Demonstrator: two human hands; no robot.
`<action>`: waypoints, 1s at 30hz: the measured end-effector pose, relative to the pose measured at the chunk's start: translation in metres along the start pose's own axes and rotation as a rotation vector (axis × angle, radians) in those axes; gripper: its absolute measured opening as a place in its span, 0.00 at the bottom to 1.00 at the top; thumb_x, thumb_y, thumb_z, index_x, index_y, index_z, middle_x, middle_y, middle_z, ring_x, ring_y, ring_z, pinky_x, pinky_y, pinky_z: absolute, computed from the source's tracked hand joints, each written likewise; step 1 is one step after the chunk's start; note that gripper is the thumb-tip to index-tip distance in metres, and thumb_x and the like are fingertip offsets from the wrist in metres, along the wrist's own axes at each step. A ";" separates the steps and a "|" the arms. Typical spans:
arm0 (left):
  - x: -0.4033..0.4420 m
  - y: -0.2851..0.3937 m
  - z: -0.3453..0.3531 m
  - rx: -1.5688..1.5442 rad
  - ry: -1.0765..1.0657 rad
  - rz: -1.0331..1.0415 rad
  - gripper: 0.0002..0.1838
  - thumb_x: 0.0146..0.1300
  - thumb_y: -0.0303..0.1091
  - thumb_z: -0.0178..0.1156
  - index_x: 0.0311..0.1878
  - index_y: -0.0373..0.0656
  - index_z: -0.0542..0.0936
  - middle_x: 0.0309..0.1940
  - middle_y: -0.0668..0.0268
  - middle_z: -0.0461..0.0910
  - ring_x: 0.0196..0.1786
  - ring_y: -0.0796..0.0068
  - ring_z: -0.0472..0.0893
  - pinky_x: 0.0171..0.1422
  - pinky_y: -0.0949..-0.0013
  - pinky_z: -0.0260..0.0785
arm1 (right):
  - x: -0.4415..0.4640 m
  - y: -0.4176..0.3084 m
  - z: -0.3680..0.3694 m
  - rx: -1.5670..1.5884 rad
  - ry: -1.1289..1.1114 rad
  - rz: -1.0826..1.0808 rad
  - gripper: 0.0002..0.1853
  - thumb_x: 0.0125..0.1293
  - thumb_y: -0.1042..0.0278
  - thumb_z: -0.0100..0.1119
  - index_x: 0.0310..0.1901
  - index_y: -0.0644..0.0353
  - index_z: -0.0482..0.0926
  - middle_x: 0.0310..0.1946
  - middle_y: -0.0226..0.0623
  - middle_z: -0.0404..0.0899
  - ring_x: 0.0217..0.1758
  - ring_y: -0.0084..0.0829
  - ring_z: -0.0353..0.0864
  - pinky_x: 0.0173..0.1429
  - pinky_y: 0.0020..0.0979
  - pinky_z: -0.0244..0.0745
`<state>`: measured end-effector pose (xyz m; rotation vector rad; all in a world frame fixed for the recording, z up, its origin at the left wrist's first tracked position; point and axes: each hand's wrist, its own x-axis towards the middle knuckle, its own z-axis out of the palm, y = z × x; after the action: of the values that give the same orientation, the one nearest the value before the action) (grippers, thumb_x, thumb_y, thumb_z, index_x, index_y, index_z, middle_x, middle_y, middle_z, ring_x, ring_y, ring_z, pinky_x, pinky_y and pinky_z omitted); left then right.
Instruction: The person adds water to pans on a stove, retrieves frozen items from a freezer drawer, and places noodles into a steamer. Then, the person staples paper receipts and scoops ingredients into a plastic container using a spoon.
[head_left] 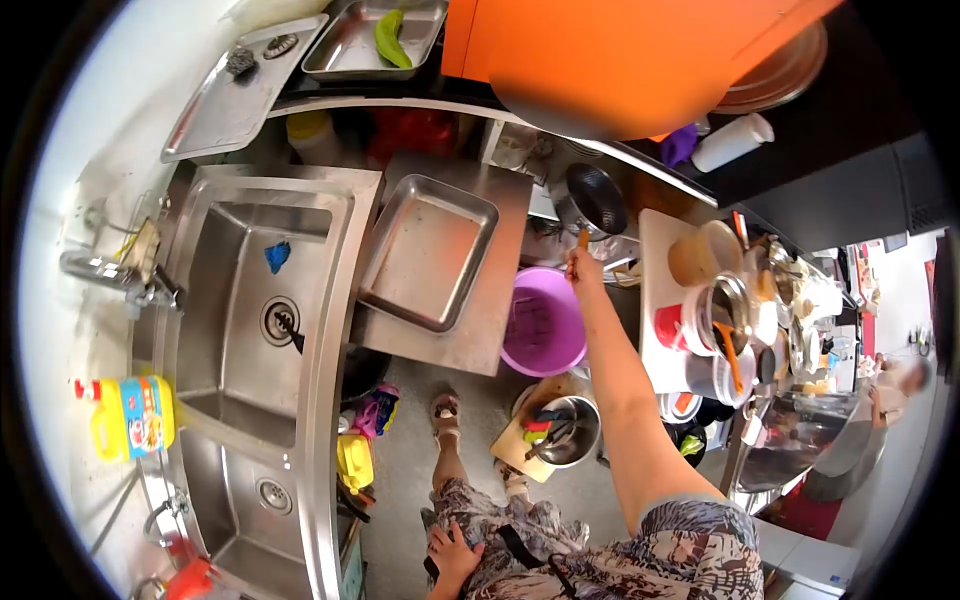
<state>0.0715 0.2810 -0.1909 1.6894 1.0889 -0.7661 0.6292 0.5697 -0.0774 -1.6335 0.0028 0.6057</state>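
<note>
My right hand point(582, 265) is closed round the orange-brown handle of a dark pan point(590, 200), held out at arm's length near the shelf under the counter. Below it on the floor stands a purple basin point(545, 322). Low in the view, my left hand point(453, 553) rests against my patterned clothing, its fingers apart and holding nothing. An empty steel tray point(430, 252) lies on the metal surface left of the pan. Just right of the pan is a white board or shelf edge point(655, 290) with several tubs.
A double steel sink point(265, 370) holds a blue scrap point(277, 257). A steel bowl point(570, 432) sits low near my feet. Yellow detergent point(135, 417) stands beside the sink. An orange object point(620, 60) hangs over the top. Another person point(865, 430) is at the far right.
</note>
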 end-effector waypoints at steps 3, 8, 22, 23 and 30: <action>-0.002 -0.005 -0.011 0.034 0.045 0.014 0.51 0.58 0.69 0.51 0.76 0.46 0.48 0.72 0.35 0.42 0.73 0.33 0.47 0.66 0.30 0.46 | 0.039 0.006 0.010 -0.055 0.146 -0.025 0.09 0.52 0.68 0.58 0.19 0.57 0.71 0.12 0.30 0.67 0.12 0.24 0.64 0.15 0.26 0.60; -0.006 -0.005 -0.015 0.037 0.093 -0.007 0.52 0.57 0.69 0.52 0.76 0.46 0.49 0.71 0.33 0.45 0.73 0.33 0.48 0.64 0.29 0.48 | 0.156 0.034 -0.024 -0.115 0.187 -0.034 0.11 0.57 0.62 0.64 0.25 0.53 0.72 0.15 0.29 0.69 0.13 0.24 0.66 0.16 0.29 0.62; -0.029 0.062 0.153 -0.136 0.742 0.251 0.18 0.58 0.39 0.53 0.53 0.53 0.78 0.61 0.65 0.71 0.62 0.60 0.70 0.60 0.44 0.64 | -0.147 -0.067 -0.154 0.297 -0.623 0.342 0.09 0.69 0.71 0.51 0.42 0.69 0.74 0.15 0.21 0.56 0.12 0.13 0.49 0.16 0.20 0.45; -0.044 0.081 0.159 -0.246 0.771 0.255 0.14 0.55 0.38 0.54 0.45 0.53 0.81 0.53 0.66 0.76 0.56 0.61 0.75 0.55 0.50 0.67 | -0.180 -0.078 -0.171 0.216 -0.627 0.272 0.10 0.69 0.71 0.51 0.44 0.70 0.73 0.15 0.21 0.55 0.12 0.13 0.49 0.17 0.20 0.45; -0.197 0.123 0.124 -0.934 0.714 0.701 0.21 0.66 0.46 0.55 0.55 0.41 0.76 0.47 0.53 0.81 0.48 0.54 0.80 0.48 0.56 0.73 | -0.512 -0.066 -0.242 -0.569 -0.833 -0.167 0.35 0.64 0.63 0.56 0.73 0.54 0.57 0.15 0.20 0.62 0.14 0.16 0.53 0.18 0.21 0.48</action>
<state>0.1029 0.0835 -0.0194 1.3280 0.9495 0.7610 0.3037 0.1829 0.1868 -1.7680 -0.9803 1.1868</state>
